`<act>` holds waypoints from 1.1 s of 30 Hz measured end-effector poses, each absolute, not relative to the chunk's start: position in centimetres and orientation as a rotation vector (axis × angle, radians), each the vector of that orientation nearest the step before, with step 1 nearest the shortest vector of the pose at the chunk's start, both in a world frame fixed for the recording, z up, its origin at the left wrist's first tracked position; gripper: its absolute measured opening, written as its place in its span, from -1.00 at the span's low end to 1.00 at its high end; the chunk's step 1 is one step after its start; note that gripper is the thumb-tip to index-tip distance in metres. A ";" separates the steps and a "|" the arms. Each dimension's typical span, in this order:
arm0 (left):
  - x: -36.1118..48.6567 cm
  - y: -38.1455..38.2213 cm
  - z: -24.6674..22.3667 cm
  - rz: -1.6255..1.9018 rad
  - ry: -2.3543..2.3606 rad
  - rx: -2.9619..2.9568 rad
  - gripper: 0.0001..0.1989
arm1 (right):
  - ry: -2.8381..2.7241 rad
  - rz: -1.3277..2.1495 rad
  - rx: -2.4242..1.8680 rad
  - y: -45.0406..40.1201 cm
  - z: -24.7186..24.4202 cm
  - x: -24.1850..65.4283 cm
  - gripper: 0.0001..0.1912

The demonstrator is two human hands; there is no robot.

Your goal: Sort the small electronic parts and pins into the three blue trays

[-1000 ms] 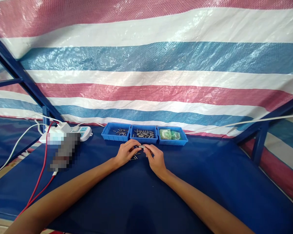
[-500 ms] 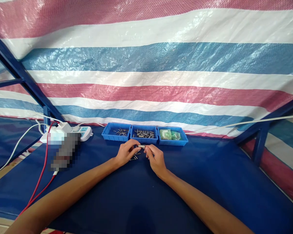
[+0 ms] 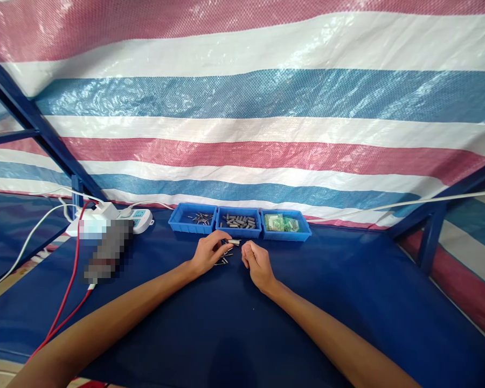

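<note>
Between thumb and fingertips, my left hand (image 3: 209,253) pinches a small silvery metal cylinder (image 3: 234,242), whose free end points right. My right hand (image 3: 258,263) is a short gap to the right of it, its fingers curled in and the thumb pressed against them; whatever it may hold is hidden. Several thin metal pins (image 3: 223,260) lie loose on the blue table beneath my left fingers. Just beyond my hands stand a blue bin with thin pins (image 3: 178,223), a blue bin of grey metal cylinders (image 3: 238,232) and a blue bin with green-and-clear plastic packets (image 3: 286,235).
At the left a white power strip (image 3: 144,220) with plugs, a blurred dark object (image 3: 111,250) and a red cable (image 3: 73,269) lie on the blue table (image 3: 327,302). A striped tarp (image 3: 242,129) hangs behind. Blue frame posts (image 3: 428,242) rise on both sides.
My right hand has come off the metal cylinder and moved slightly right, with its fingers curling in more. My left hand keeps its hold in nearly the same place.
</note>
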State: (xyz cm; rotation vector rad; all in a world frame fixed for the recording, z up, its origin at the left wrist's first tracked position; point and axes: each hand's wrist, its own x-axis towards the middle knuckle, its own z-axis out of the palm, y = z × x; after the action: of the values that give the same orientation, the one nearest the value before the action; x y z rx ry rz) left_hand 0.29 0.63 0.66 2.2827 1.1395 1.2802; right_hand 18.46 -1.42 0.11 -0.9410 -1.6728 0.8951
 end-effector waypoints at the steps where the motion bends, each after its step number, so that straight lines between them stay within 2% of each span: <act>1: 0.3 0.6 0.6 1.279 1.140 2.283 -0.80 | -1.670 0.905 -0.940 -1.4 0.1 18.5 -0.63; 19: 0.3 0.7 0.4 1.281 1.134 2.274 -0.82 | -1.653 0.968 -0.913 -1.4 0.2 18.5 -0.60; 33: 0.3 0.7 0.5 1.277 1.149 2.302 -0.82 | -1.666 0.861 -1.009 -1.3 0.0 18.5 -0.64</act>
State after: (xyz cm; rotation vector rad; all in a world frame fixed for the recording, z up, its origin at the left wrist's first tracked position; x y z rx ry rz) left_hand 0.28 0.67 0.48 2.3019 1.1487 1.2765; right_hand 18.47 -1.25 -0.02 -1.0091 -1.6665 0.8607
